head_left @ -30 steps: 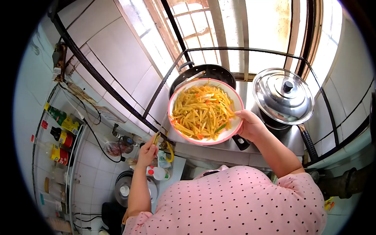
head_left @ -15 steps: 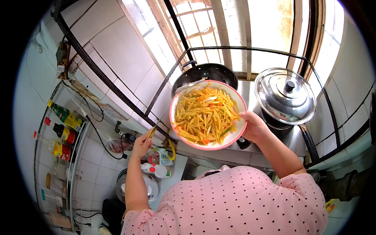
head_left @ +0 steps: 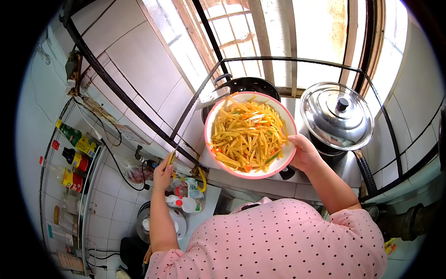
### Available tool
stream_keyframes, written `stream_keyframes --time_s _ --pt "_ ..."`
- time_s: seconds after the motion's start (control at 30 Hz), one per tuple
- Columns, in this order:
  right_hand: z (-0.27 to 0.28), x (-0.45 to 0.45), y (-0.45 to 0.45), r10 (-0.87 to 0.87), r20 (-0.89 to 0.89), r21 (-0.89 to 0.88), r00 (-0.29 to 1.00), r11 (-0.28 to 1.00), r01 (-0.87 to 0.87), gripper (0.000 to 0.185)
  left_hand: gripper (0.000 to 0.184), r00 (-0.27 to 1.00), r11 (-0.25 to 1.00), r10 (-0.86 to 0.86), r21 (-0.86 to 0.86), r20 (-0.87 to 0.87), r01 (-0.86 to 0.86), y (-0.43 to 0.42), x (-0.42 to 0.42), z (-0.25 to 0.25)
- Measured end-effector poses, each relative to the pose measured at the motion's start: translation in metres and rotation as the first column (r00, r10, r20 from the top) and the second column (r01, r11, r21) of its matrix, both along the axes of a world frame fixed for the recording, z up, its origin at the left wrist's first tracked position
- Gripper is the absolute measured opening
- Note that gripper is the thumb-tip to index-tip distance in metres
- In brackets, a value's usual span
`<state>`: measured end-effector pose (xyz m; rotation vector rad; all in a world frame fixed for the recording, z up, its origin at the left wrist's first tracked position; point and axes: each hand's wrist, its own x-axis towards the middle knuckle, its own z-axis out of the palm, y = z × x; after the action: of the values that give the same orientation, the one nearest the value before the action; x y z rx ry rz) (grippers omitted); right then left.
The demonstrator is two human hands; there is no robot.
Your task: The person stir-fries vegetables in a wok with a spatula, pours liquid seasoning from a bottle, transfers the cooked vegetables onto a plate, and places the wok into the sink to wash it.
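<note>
My right hand (head_left: pixel 304 151) grips the right rim of a white bowl with a pink edge (head_left: pixel 291 160). Yellow strips that look like shredded potato (head_left: pixel 246 135), with bits of orange and green, fill it. In my left hand (head_left: pixel 163 174), closed round its handle, is a metal spatula (head_left: pixel 214 96), whose blade is at the bowl's upper left. Partly hidden behind the bowl, a black wok (head_left: pixel 253 84) sits on the stove.
To the right, a pot with a shiny lid (head_left: pixel 320 116) has a black handle pointing toward me. A dark metal rail (head_left: pixel 292 59) runs round the stove before the window. Bottles (head_left: pixel 76 160) stand on the left rack; a white bottle (head_left: pixel 186 203) is below my left hand.
The spatula has shifted left and away from the food, so more of its blade shows. My left hand moved slightly left and up; the bowl shifted slightly right.
</note>
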<state>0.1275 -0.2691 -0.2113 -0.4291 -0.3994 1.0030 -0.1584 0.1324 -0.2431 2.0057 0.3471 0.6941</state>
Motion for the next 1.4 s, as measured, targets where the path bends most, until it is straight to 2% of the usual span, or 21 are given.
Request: stream_keyframes --time_s 0.07,0.17,0.27,0.37,0.47,0.67,0.8,1.1,1.2,1.3,1.33,1.4 --pt "-0.004 0.004 -0.001 -0.009 0.041 0.006 0.999 1.000 0.008 0.035 0.042 1.000 0.999 -0.006 0.034 0.008 0.006 0.002 -0.003 0.003" --pt "-0.001 0.003 -0.002 -0.044 0.078 -0.018 0.996 0.999 0.046 0.034 0.043 0.997 0.996 -0.040 -0.087 -0.070 0.033 -0.006 -0.006 0.012" --pt "-0.001 0.006 0.000 -0.039 0.101 -0.059 0.994 0.997 0.045 0.032 0.052 0.981 0.954 -0.080 -0.298 -0.174 0.024 -0.037 0.002 0.034" --pt "0.000 0.007 0.004 -0.054 0.090 -0.080 0.995 0.995 0.061 0.030 0.055 0.963 0.916 -0.221 -0.371 -0.154 0.151 -0.035 0.000 0.028" --pt "0.000 0.009 0.007 -0.064 0.078 -0.083 0.995 0.994 0.071 0.028 0.055 0.963 0.923 -0.233 -0.343 -0.137 0.174 -0.037 0.000 0.028" --pt "0.009 0.012 0.009 -0.095 0.082 -0.098 0.992 0.990 0.103 0.026 0.051 0.972 0.963 -0.154 -0.247 -0.175 0.108 -0.024 -0.007 0.038" --pt "0.000 0.019 0.011 -0.086 0.121 -0.069 0.989 0.993 0.094 0.026 0.055 0.978 0.992 -0.099 -0.098 -0.183 0.082 0.000 -0.018 0.034" --pt "-0.001 0.016 0.009 -0.093 0.152 -0.045 0.984 0.994 0.101 0.026 0.048 0.977 1.000 0.024 -0.007 -0.211 -0.026 0.011 -0.024 0.034" --pt "0.005 0.013 0.007 -0.112 0.107 -0.058 0.988 0.991 0.119 0.028 0.047 0.974 0.996 0.007 -0.090 -0.228 -0.028 0.002 -0.017 0.029" --pt "0.002 0.015 0.008 -0.136 0.107 -0.071 0.985 0.987 0.145 0.027 0.047 0.966 0.916 -0.069 -0.400 -0.250 -0.038 -0.032 -0.007 0.042" --pt "0.000 0.016 0.008 -0.145 0.118 -0.069 0.982 0.986 0.153 0.027 0.045 0.968 0.867 -0.136 -0.498 -0.212 0.012 -0.031 -0.006 0.035" --pt "0.003 0.014 0.008 -0.137 0.130 -0.089 0.982 0.985 0.149 0.027 0.044 0.970 0.825 -0.165 -0.565 -0.181 0.035 -0.043 -0.002 0.033"
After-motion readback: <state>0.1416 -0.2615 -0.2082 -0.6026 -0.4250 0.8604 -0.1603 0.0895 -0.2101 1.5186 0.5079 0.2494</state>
